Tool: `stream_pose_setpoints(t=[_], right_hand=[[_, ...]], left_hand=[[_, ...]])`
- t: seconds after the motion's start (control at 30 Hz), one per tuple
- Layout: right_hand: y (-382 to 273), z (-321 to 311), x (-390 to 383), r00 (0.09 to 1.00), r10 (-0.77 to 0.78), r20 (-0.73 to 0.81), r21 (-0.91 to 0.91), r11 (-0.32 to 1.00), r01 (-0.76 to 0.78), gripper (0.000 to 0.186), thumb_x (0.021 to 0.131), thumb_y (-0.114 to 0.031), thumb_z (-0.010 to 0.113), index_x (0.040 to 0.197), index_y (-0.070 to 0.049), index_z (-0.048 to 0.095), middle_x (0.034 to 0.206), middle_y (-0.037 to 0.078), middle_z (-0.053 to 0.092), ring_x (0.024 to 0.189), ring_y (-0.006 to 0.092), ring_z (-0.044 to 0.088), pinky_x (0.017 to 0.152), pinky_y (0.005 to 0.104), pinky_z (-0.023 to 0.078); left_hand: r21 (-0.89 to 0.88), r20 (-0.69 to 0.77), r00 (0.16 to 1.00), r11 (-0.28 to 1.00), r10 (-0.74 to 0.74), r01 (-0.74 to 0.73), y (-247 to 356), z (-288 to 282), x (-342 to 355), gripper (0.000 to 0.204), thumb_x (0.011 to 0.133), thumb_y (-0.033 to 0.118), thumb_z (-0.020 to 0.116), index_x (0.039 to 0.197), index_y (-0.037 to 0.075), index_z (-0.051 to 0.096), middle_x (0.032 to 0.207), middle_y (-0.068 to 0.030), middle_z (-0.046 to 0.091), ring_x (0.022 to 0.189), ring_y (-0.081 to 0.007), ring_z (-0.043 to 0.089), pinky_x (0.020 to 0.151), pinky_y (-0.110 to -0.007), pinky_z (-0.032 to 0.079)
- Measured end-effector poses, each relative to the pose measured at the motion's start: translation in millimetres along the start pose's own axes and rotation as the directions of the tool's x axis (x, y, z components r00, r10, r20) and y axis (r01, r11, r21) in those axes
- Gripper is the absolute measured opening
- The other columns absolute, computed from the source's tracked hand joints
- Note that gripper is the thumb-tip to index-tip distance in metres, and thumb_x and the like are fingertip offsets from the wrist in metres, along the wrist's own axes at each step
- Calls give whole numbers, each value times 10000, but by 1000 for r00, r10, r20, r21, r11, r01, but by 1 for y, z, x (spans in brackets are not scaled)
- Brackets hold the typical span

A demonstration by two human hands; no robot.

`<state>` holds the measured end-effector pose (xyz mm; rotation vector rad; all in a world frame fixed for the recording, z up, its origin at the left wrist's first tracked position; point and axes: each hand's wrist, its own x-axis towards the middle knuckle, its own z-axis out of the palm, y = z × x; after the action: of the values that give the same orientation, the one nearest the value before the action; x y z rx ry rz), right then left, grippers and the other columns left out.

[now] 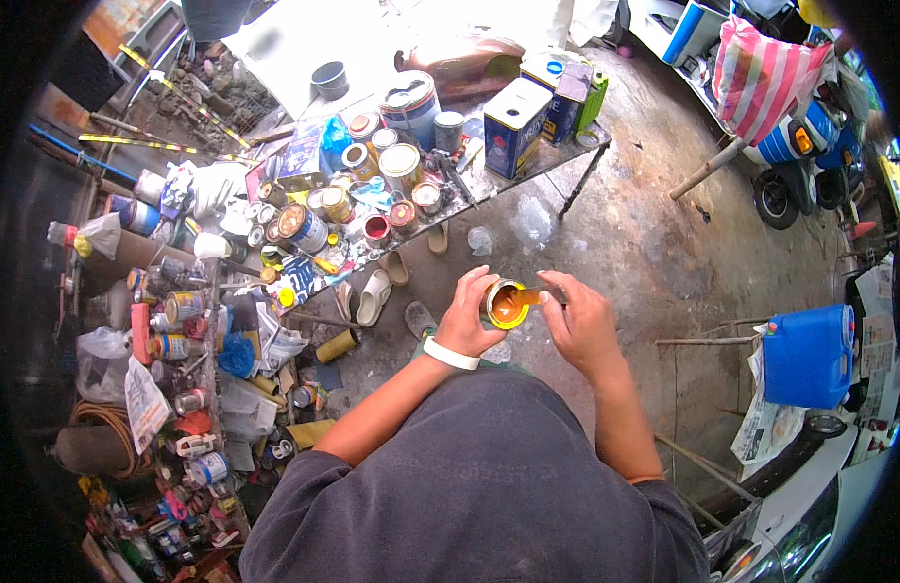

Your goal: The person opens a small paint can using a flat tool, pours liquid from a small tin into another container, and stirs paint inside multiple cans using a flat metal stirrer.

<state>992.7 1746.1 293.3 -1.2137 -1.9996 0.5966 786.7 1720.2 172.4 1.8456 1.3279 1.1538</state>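
Observation:
In front of my body, my left hand (pixel 466 319) is closed round the side of a small open paint can (pixel 492 307). Its yellow rim faces up toward me, and orange-brown paint (pixel 508 309) shows inside. My right hand (pixel 578 319) pinches a short, flat stirring stick (pixel 529 296) coated in the same orange-brown colour. The stick's other end reaches over the can's mouth into the paint. Part of the can is hidden behind my left fingers. A white band sits on my left wrist.
A cluttered workbench (pixel 450 199) holds several paint cans and a blue-white rectangular tin (pixel 517 126). Shelves of cans and rags line the left. Sandals (pixel 374 297) lie on the concrete floor under the bench. To the right stands a blue jerrycan (pixel 807 357), with a motorcycle (pixel 795 160) beyond.

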Motion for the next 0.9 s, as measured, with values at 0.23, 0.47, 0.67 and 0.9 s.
stream_pose_setpoints(t=[0.23, 0.47, 0.67, 0.9], right_hand=[[31, 14, -21, 808, 589, 7, 686, 585, -432, 220, 1031, -152, 586, 1216, -36, 615, 892, 39, 681, 754, 100, 664, 659, 262, 514], [55, -31, -19, 779, 627, -10, 804, 468, -366, 209, 1036, -161, 579, 1188, -21, 606, 886, 55, 675, 680, 116, 636, 626, 269, 496], [64, -38, -23, 760, 648, 37, 878, 342, -334, 190, 1048, -205, 589, 1138, -39, 609, 868, 48, 659, 679, 126, 614, 618, 286, 478], [75, -38, -17, 777, 626, 59, 857, 368, -361, 189, 1053, -234, 599, 1100, -54, 630, 855, 32, 645, 667, 117, 599, 618, 276, 470]], left_hand=[[-47, -25, 999, 998, -45, 44, -8, 7, 1, 815, 685, 109, 886, 1392, 52, 485, 1431, -221, 483, 1346, -387, 521, 1116, -420, 458], [-205, 90, 981, 961, -170, 186, -14, 4, 1, 835, 684, 185, 894, 1395, 26, 486, 1411, -186, 513, 1340, -346, 518, 1147, -419, 414], [-278, 214, 976, 954, -49, 109, 1, 2, 3, 858, 675, 169, 900, 1415, 52, 481, 1459, -189, 472, 1386, -351, 477, 1165, -417, 388], [-291, 361, 932, 954, 40, 72, 7, -2, 10, 837, 695, 165, 880, 1424, 74, 479, 1512, -177, 445, 1429, -341, 444, 1183, -428, 361]])
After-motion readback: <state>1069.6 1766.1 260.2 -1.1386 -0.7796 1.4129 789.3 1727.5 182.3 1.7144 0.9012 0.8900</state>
